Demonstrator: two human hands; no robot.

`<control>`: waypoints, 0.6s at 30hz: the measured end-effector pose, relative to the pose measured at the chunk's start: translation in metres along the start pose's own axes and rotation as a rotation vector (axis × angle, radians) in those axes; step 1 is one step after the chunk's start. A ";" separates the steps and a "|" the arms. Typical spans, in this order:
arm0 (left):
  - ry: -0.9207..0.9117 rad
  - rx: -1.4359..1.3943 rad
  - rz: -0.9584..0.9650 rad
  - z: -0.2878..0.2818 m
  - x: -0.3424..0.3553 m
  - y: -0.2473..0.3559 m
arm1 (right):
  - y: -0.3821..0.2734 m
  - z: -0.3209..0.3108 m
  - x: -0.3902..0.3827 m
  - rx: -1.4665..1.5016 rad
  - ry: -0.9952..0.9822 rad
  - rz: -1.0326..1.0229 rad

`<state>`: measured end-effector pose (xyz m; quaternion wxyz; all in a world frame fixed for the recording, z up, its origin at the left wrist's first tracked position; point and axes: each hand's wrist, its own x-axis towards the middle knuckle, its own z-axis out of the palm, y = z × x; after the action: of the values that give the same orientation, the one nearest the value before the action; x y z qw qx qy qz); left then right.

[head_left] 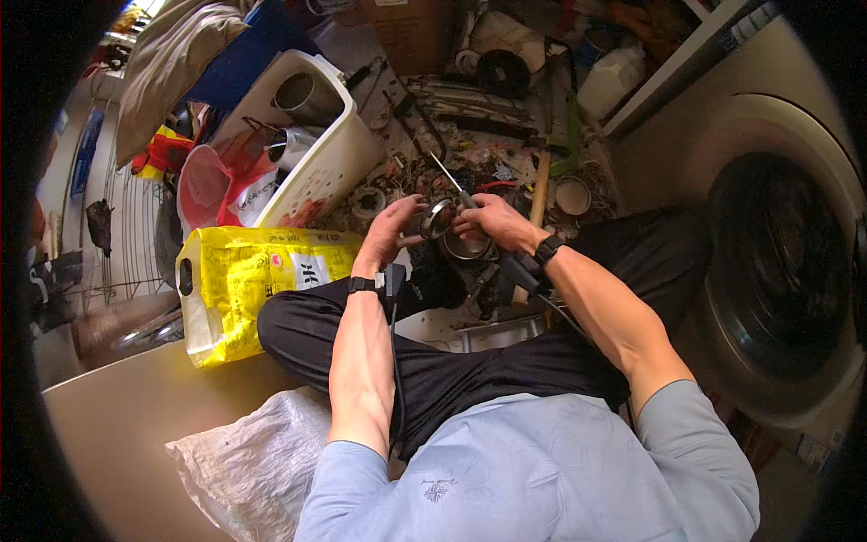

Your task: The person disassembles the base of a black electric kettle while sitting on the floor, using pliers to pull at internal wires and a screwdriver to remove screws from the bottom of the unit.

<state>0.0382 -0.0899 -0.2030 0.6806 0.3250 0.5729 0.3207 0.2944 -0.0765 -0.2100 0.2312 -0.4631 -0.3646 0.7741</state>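
Observation:
My left hand point(393, 228) has its fingers and thumb at the edge of a small round shiny metal piece point(438, 219), gripping it upright in front of me. In my right hand point(497, 222) is a screwdriver point(466, 197) with a dark handle; its thin bright shaft points up and to the left, away from the metal piece. Close below both hands sits a round metal container point(465, 244), partly covered by my right fingers. What exactly the round piece is, I cannot tell.
Left stands a white bin point(312, 172) holding a pink strainer point(206, 185) and metal cups. A yellow bag point(239, 307) is by my left knee. Tools, including a wooden handle point(540, 190), and scraps litter the floor ahead. A front-loading washing machine point(722, 117) stands right.

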 end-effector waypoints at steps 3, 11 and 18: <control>-0.150 0.321 0.076 0.003 0.000 -0.003 | 0.003 0.002 0.002 0.059 -0.005 0.004; 0.091 0.534 0.208 0.029 0.007 -0.002 | 0.021 -0.032 0.000 -0.714 0.390 -0.095; 0.077 0.280 0.086 -0.017 0.039 0.005 | 0.023 -0.021 0.001 -0.506 0.232 -0.059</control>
<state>0.0261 -0.0543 -0.2230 0.5919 0.4284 0.6232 0.2789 0.3120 -0.0825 -0.2351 0.1707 -0.5808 -0.5307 0.5932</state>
